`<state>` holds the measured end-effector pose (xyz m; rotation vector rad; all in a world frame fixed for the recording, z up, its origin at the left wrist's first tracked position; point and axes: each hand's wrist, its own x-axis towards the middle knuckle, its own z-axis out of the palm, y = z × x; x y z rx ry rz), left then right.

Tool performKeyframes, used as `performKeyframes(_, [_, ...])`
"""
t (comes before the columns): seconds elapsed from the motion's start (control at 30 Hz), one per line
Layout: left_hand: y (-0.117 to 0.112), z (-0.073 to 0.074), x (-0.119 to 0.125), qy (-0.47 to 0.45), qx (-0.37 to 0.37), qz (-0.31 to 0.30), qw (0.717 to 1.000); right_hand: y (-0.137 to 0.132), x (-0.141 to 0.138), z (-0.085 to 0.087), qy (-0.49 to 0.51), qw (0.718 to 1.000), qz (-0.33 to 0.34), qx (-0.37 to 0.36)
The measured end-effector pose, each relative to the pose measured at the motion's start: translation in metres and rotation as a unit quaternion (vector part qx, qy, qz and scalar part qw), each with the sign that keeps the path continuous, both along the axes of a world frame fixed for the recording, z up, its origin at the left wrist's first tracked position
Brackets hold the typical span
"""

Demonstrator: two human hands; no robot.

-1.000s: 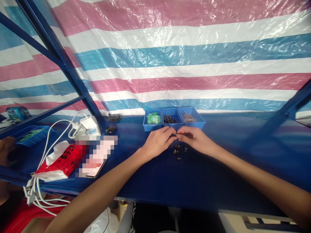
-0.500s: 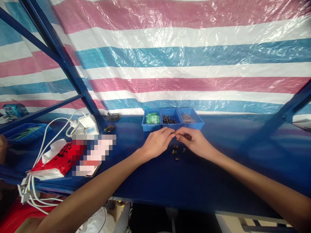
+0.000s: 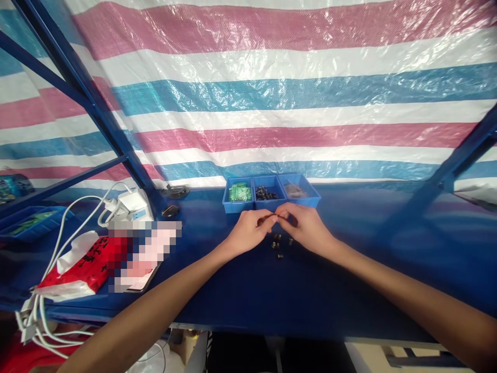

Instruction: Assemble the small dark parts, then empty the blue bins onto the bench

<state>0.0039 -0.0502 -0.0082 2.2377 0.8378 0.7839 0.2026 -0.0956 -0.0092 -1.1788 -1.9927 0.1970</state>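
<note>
Close handwork at a blue bench [image 3: 349, 295]: we see the left hand [image 3: 249, 231] and the right hand [image 3: 306, 229] meeting fingertip to fingertip, each drawn into a narrow pinch, just on the near side of 3 blue trays [image 3: 236, 208]. We judge that a small part sits between them, but the fingers cover it, so we cannot read its outline, its heading or its long axis. We take work on this piece to be under way. A cluster of loose parts [image 3: 274, 245] lies on the bench beneath the pinch, with 1 separate part [image 3: 290, 242] to its right and 1 nearer part [image 3: 280, 256], whose long axis runs roughly left to right; whether these are finished or waiting, we cannot tell. The trays hold green pieces [image 3: 240, 192], dark pieces [image 3: 266, 194] and brownish contents [image 3: 295, 190], so ample stock seems left
</note>
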Motion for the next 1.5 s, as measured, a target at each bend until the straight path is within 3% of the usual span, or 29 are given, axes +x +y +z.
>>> performKeyframes(0.17, [0.016,0.004,-0.009,-0.034,0.058,0.065,0.996,0.029,0.010,0.012,-0.139,0.986,-0.023,0.093])
performKeyframes(0.3, [0.023,0.004,-0.017,0.009,0.137,0.081,0.987,0.060,0.012,0.026,-0.206,0.970,-0.070,0.105])
performKeyframes(0.37, [0.021,0.003,-0.018,0.040,0.161,0.082,0.983,0.060,0.010,0.031,-0.214,0.968,-0.072,0.109])
performKeyframes(0.47, [0.014,0.003,-0.016,0.088,0.186,0.057,0.977,0.037,0.011,0.035,-0.193,0.975,-0.034,0.106])
performKeyframes(0.53, [0.008,0.004,-0.013,0.125,0.203,0.020,0.971,0.017,0.015,0.033,-0.168,0.984,0.000,0.056])
performKeyframes(0.6, [0.002,0.005,-0.011,0.160,0.213,-0.010,0.964,0.001,0.020,0.030,-0.136,0.989,0.037,-0.049])
performKeyframes(0.7, [-0.002,0.007,-0.008,0.189,0.214,-0.025,0.958,-0.009,0.025,0.022,-0.125,0.969,0.090,-0.195])
performKeyframes(0.8, [-0.002,0.007,-0.009,0.196,0.217,-0.021,0.956,-0.010,0.027,0.017,-0.143,0.955,0.104,-0.236])
performKeyframes(1.0, [0.002,0.004,-0.010,0.201,0.202,-0.010,0.958,-0.013,0.028,0.010,-0.171,0.962,0.107,-0.184])
performKeyframes(1.17, [-0.001,0.002,-0.008,0.202,0.198,-0.019,0.959,-0.007,0.025,-0.001,-0.183,0.974,0.066,-0.117])
performKeyframes(1.33, [-0.002,0.001,-0.007,0.205,0.201,-0.008,0.958,0.001,0.016,-0.012,-0.091,0.993,0.031,-0.061])
performKeyframes(1.5, [0.000,-0.002,-0.006,0.198,0.199,0.015,0.960,-0.003,0.006,-0.009,0.006,0.998,0.003,-0.063])
